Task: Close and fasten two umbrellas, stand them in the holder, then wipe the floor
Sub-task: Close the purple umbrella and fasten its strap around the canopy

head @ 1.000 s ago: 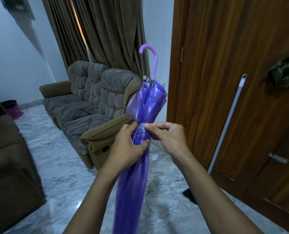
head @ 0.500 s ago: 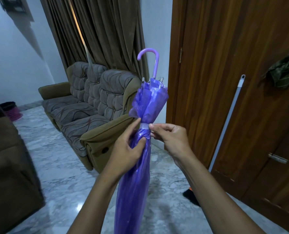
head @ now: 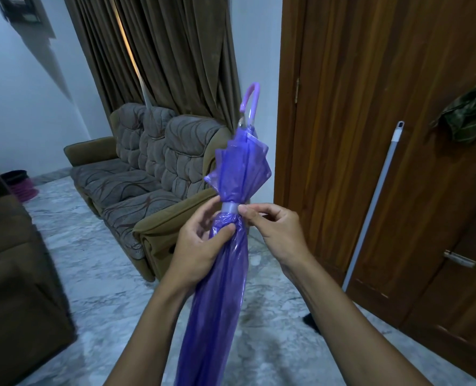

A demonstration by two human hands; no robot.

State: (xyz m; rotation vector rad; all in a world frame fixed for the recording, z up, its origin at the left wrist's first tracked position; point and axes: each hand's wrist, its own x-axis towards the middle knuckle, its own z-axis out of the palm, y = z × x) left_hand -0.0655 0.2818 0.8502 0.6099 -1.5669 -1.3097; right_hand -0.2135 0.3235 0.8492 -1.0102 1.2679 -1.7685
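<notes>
Beside a door, left hand (head: 200, 246) clamps the umbrella (head: 217, 296) while right fingertips (head: 243, 210) pinch its strap (head: 229, 208), which could spring loose if unsnapped.

A home's living room. A padded sofa (head: 145, 174) stands far left under long brown curtains (head: 158, 59) on a marble floor (head: 92, 260). Wooden doors (head: 384, 135) fill the right side.
</notes>
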